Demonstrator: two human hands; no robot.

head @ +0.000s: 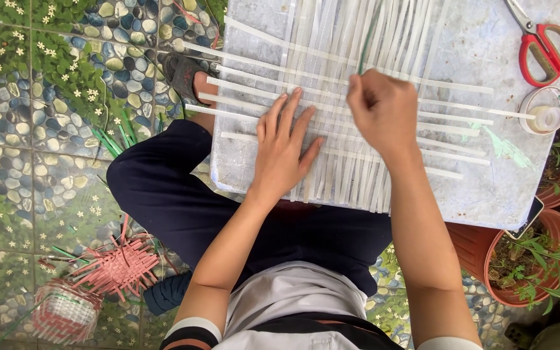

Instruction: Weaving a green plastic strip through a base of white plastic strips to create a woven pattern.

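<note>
weaving step, i judge: left hand (283, 146) lies flat, fingers released, pressing the white strips (332, 123) at frame centre on the desk (487, 188); right hand (384, 110) fingers clenched on a green strip (367, 35). next: careful threading.

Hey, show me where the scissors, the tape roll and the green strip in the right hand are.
scissors (548, 54): head view, red handle.
tape roll (548, 118): head view, top face.
green strip (369, 37): head view, mid-length.
</note>
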